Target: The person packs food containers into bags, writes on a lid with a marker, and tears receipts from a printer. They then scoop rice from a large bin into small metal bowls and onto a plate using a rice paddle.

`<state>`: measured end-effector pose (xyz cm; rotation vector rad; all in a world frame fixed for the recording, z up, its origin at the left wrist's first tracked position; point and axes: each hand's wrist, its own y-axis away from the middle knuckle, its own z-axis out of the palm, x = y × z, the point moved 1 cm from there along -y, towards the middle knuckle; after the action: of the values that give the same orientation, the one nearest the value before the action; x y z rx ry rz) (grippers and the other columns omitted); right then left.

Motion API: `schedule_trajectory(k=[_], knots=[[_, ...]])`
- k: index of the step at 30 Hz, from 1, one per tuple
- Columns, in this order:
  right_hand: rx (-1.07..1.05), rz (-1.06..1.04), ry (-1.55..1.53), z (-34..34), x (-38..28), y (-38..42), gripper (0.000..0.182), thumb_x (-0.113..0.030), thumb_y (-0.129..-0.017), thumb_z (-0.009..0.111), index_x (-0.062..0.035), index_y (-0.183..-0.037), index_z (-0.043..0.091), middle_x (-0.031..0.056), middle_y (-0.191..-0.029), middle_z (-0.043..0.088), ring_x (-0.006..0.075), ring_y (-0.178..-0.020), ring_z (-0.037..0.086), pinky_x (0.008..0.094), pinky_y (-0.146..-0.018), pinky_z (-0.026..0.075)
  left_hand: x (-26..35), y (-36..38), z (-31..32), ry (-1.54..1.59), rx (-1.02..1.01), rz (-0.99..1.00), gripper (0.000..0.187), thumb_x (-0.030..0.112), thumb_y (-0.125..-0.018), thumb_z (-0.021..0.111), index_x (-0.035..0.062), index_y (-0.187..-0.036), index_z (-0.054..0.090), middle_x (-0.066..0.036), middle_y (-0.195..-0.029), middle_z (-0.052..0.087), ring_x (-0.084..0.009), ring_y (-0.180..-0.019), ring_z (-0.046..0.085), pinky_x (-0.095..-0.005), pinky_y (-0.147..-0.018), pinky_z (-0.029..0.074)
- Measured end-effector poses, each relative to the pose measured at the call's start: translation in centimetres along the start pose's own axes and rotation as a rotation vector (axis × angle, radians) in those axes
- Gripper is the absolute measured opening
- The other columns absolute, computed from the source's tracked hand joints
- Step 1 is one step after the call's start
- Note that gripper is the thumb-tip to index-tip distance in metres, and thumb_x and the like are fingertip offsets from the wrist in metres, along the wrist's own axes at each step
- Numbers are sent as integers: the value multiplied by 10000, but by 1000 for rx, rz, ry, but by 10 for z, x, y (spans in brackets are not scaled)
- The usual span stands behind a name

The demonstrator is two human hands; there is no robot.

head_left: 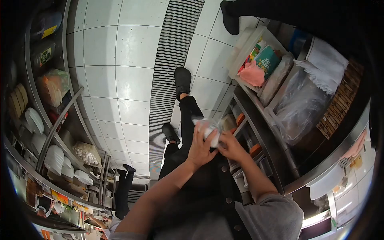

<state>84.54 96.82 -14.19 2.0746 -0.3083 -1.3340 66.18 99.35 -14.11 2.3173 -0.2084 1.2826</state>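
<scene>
A small clear plastic bag (211, 130) with something whitish in it is held in front of my body, above my dark trousers. My left hand (200, 146) wraps its fingers round the bag from the left side. At the bag's right lower side, my right hand (231, 145) has its fingers bent together against the plastic, slightly blurred. What lies inside the bag is too blurred to name.
An open plastic box (236, 60) with a green notebook (267, 62) and a pink cloth stands at the upper right, beside plastic bags (302, 106) and a white towel (326, 62). Shelves with white bowls (55, 159) line the left. Another person's leg (121, 192) shows lower left.
</scene>
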Motion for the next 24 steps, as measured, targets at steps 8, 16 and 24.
schedule_trajectory(k=[8,16,24], knots=[[752,76,257,-106,154,-150,449,-326,-913,672,28,-1169,570,194,-1218,591,307,-1101,582,390,-893,472,-8,6,6,-40,-363,24,465,123,-593,775,99,-1025,606,-73,-1079,560,-315,-1185,485,-459,-981,379],[892,1141,-50,-154,204,-265,1544,-866,-473,710,-10,-1555,15,274,-1532,295,360,-1417,328,489,-1112,315,-22,4,7,-31,-321,43,475,112,-556,781,116,-1000,612,-56,-1068,551,-300,-1190,491,-462,-982,393],[700,520,-873,-145,264,-231,749,-704,-808,543,-226,-1382,487,76,-1135,600,319,-1035,584,533,-930,435,-21,-4,-5,33,-306,-27,475,79,-562,803,105,-996,612,-73,-1069,553,-316,-1187,494,-461,-961,404]])
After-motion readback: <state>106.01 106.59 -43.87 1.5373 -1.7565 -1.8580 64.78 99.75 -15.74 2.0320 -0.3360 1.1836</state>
